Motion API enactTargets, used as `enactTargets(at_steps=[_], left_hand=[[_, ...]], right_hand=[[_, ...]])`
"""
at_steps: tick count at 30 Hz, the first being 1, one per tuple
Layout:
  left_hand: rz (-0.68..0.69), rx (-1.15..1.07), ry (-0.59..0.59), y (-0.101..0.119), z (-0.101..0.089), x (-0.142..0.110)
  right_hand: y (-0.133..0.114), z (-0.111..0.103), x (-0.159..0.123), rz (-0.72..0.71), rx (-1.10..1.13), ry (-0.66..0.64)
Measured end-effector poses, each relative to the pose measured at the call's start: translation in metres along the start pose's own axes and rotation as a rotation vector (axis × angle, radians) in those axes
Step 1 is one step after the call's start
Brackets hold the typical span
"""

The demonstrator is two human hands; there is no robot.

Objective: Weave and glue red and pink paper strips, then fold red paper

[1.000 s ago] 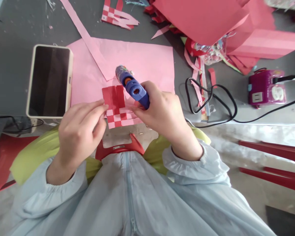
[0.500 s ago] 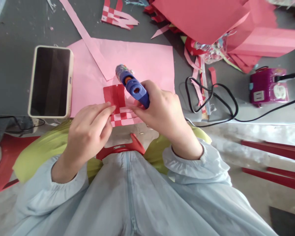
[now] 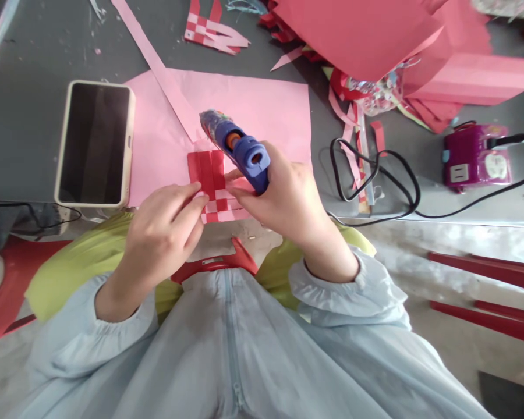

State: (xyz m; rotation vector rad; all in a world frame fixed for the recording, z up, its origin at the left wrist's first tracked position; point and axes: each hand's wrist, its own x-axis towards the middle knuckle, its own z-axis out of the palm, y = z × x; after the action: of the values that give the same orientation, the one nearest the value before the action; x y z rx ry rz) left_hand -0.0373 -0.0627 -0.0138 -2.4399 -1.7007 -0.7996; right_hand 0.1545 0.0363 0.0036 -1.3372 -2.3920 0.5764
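Observation:
A small checkered weave of red and pink paper strips (image 3: 206, 169) lies at the table's front edge, on a pink paper sheet (image 3: 262, 105). My left hand (image 3: 161, 227) is closed at the weave's left side, with fingertips on the red strips and the thumb low beside them. In my right hand (image 3: 283, 198) is a blue glue gun (image 3: 240, 148), its round rear opening facing up toward me and its front pointing away to the left. The right thumb and a fingertip reach the pink strips at the weave's right side. The glue gun's nozzle is hidden.
A phone (image 3: 94, 142) lies left of the sheet, beside a long pink strip (image 3: 157, 70). Another woven piece (image 3: 213, 35) is farther back. Red paper sheets (image 3: 358, 35) pile up at the back right. A black cord (image 3: 413, 180) loops near a purple power box (image 3: 475, 154).
The glue gun has tilted, its rear end shifting slightly right and toward me. My left fingers have shifted slightly right with the weave, and more of its checkered part shows.

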Motion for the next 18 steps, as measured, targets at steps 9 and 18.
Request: enactTargets(at_steps=[9, 18], left_hand=[[0.016, 0.024, 0.005, 0.0015, 0.0003, 0.0002], [0.129, 0.087, -0.087, -0.0009, -0.0002, 0.0059]], right_hand=[[0.0003, 0.0010, 0.0011, 0.015, 0.040, -0.014], [0.0000, 0.0003, 0.0011, 0.000, 0.034, -0.017]])
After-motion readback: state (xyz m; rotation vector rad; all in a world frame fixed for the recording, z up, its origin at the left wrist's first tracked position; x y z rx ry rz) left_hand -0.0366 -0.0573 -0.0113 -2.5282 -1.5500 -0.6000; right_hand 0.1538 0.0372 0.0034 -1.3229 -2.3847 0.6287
